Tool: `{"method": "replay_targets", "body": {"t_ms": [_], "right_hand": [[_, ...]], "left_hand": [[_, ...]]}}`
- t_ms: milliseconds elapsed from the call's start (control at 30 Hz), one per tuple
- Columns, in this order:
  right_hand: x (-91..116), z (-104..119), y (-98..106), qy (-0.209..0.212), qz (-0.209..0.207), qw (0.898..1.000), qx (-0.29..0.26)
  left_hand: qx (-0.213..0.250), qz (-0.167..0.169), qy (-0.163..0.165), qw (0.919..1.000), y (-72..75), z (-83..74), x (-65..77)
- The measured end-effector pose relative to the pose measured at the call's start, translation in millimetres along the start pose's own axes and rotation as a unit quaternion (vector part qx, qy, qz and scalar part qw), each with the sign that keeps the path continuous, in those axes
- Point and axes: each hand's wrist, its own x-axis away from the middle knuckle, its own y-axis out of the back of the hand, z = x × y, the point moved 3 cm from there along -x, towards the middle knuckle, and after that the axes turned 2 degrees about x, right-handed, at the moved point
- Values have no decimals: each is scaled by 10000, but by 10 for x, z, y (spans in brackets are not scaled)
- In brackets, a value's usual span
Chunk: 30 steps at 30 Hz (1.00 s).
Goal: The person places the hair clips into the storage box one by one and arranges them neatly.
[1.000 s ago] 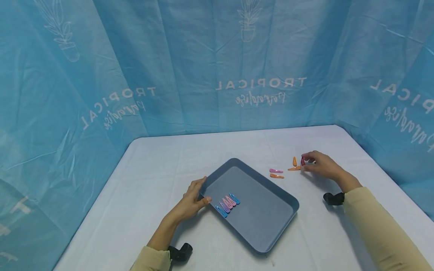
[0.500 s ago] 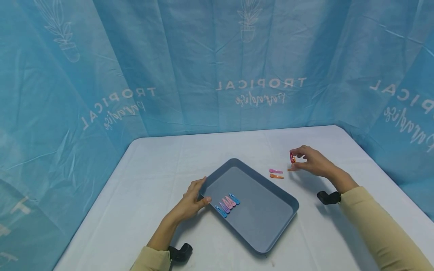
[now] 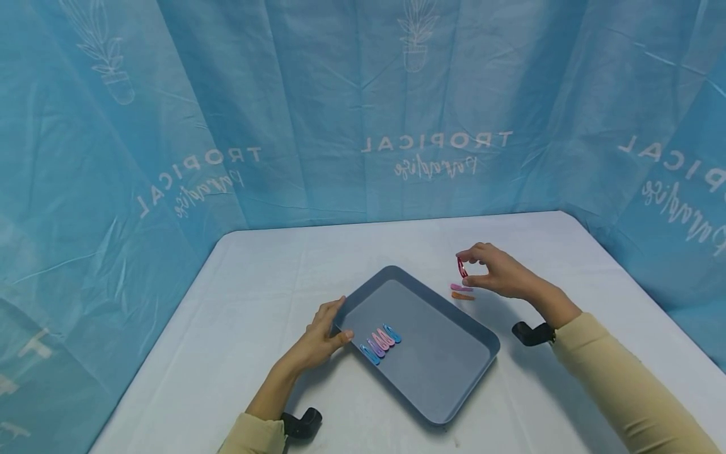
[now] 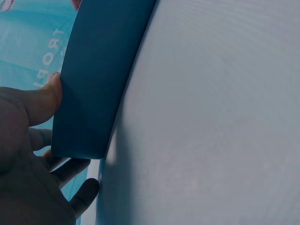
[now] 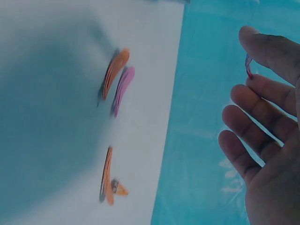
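My right hand point(image 3: 499, 271) pinches a red snap hair clip point(image 3: 462, 267) between thumb and index finger, held above the table beyond the tray's right side. In the right wrist view the other fingers spread loosely. Just below it lie a purple hair clip point(image 3: 461, 287) and an orange hair clip point(image 3: 462, 296), side by side. My left hand point(image 3: 317, 340) holds the left corner of a grey-blue tray point(image 3: 442, 359), thumb at the rim and fingers along the outer wall. Inside the tray, near that hand, several blue, purple and pink hair clips point(image 3: 380, 340) form a row.
Two more orange clips point(image 5: 108, 176) touch or overlap on the cloth in the right wrist view; the right hand hides them in the head view. A white cloth covers the table point(image 3: 272, 271). Blue printed curtains point(image 3: 317, 126) hang behind and at both sides.
My right hand has carried the red clip leftward, from beside the orange pair to above the purple and orange clips. The left hand and tray have stayed put.
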Motion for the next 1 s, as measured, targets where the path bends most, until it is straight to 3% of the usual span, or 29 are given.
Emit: {"method": "replay_targets", "body": {"t_ms": [533,733,1000], "right_hand": [[-58,497,-163,718,110,9974,1],[-92,615,-246,919,277,9953,-124],[-136,729,-415,1223,533,9910,105]], "left_hand": [[-10,12,-15,10000,7,-2,7],[0,20,-34,10000,6,-6,5],[13,14,-25,10000,7,-4,1]]}}
